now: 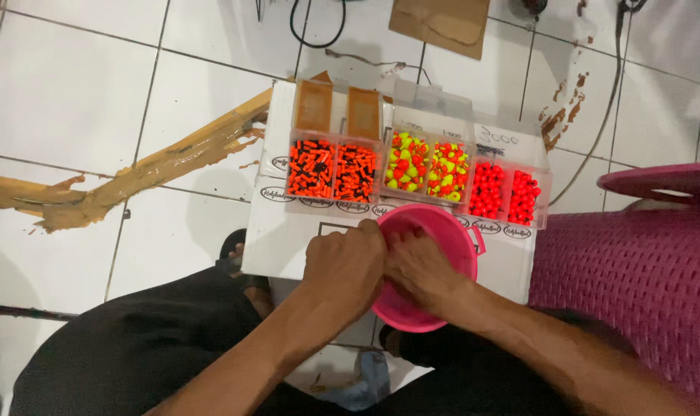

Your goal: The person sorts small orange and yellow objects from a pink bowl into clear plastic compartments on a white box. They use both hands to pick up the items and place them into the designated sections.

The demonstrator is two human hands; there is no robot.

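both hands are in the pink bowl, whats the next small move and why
Probably lift the right hand out toward the clear trays. Both it and the left hand are bunched together inside the pink bowl, fingers hidden, and the sorted orange, yellow and red beads sit just beyond its rim.

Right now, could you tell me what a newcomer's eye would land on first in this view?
Most striking is the row of clear boxes on the white carton, filled with orange-and-black, yellow-and-red and bright red beads. Just below, the left hand and right hand meet inside a pink bowl. A brown smear streaks the white floor tiles to the left.
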